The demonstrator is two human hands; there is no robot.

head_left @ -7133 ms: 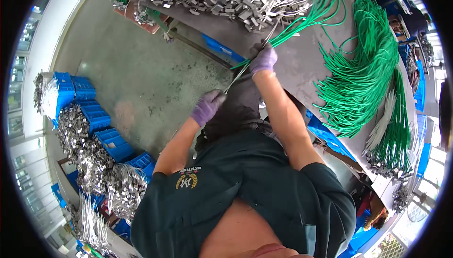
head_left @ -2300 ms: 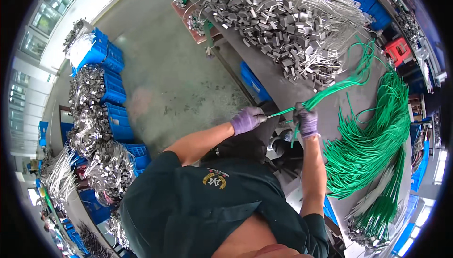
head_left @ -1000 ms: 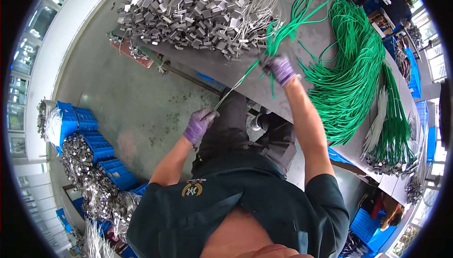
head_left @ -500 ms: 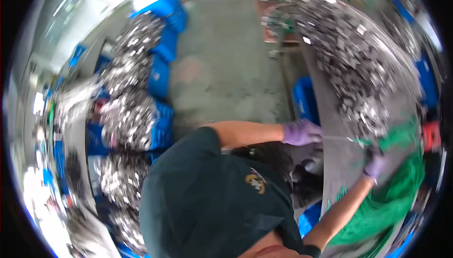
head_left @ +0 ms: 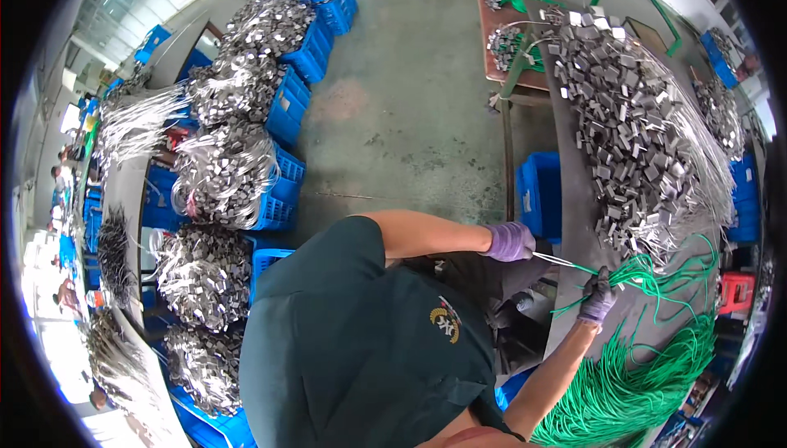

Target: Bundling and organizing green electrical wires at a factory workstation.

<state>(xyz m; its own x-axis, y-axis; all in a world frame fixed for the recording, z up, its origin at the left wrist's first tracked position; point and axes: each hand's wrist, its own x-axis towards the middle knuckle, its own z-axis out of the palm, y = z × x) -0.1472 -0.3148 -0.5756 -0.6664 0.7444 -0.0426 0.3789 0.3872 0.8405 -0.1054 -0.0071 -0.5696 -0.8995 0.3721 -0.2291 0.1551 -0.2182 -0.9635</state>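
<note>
Two gloved hands (head_left: 510,241) (head_left: 598,299) pinch one green cable (head_left: 574,268).

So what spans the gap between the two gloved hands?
Head view: thin silvery wire strands stretch from the left hand to the right hand.

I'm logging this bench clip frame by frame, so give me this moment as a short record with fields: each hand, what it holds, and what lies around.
left hand: purple-gloved left hand, pinching the pale end of a thin wire
right hand: dark-gloved right hand, closed around a bunch of green cables at the table edge
table: grey table, running away from the person
on table: heap of small metal clips with silvery wires; more green cables nearer the person
floor side: blue crates piled with the same metal parts
</note>
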